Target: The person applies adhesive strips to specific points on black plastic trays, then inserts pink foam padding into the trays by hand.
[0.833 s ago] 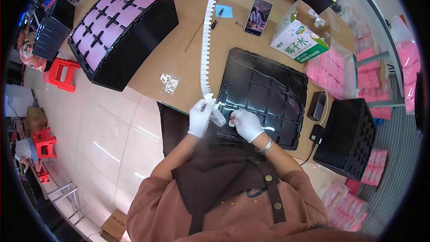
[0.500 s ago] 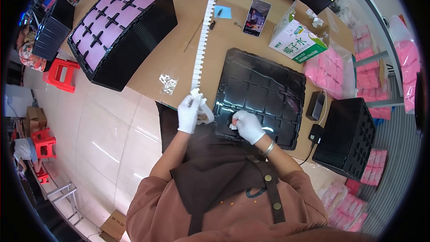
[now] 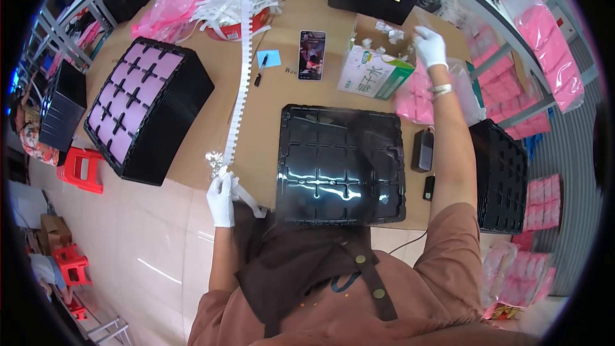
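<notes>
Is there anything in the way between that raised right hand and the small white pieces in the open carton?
Nothing visible. The right hand hovers at the far right corner of the open carton, and the small white pieces lie uncovered in its open top. The left hand holds the white strip at the table's near edge.

The person wears a rust-brown short-sleeved top under a dark brown apron with strap buttons. A white glove covers the left hand (image 3: 221, 200) and another the right hand (image 3: 429, 46), above a silvery wrist bracelet (image 3: 441, 89).
</notes>
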`<state>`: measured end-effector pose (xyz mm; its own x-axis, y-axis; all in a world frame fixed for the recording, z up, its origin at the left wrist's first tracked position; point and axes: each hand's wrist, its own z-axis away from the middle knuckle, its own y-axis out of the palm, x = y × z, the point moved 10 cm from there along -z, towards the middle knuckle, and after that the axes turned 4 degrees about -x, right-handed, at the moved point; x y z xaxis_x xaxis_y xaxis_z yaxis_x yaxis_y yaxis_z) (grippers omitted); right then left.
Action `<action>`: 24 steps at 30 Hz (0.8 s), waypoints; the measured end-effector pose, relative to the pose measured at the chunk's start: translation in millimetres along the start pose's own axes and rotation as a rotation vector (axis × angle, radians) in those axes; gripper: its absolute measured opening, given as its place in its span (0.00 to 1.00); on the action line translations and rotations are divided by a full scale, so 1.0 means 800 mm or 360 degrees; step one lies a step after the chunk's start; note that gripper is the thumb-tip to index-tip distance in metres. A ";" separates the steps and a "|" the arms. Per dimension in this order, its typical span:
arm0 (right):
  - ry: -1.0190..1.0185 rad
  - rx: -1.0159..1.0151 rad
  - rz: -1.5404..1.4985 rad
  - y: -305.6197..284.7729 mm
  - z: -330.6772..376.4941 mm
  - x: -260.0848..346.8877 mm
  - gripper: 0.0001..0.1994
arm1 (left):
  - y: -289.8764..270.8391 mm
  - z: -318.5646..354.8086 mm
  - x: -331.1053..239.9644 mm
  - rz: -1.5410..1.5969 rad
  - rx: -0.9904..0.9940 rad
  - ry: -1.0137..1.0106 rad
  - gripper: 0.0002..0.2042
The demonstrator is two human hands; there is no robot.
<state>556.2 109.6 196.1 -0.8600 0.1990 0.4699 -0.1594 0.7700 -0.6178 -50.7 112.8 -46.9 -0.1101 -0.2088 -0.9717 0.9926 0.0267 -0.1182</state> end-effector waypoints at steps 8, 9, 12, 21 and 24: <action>0.0201 0.0852 0.0898 0.086 0.173 -0.340 0.10 | -0.046 -0.039 0.028 -0.0234 -0.0121 -0.0013 0.11; 0.0200 0.0990 0.0460 0.110 0.212 -0.342 0.10 | -0.053 -0.044 0.036 -0.0237 -0.0136 -0.0007 0.11; 0.0633 0.0612 0.0471 0.099 0.225 -0.285 0.09 | -0.076 -0.037 0.051 -0.0584 -0.0147 0.0004 0.11; 0.0611 0.0573 0.0756 0.070 0.223 -0.268 0.10 | -0.114 -0.045 0.013 -0.0384 -0.0513 0.0155 0.12; 0.0718 0.0347 0.0635 0.053 0.224 -0.266 0.12 | -0.145 -0.053 0.004 -0.0178 -0.0602 0.0136 0.12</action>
<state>645.3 -8.9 -42.9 -0.5924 0.7171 0.3673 -0.0052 0.4524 -0.8918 -168.5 150.1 -45.1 -0.2363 -0.1490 -0.9602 0.8873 0.3696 -0.2757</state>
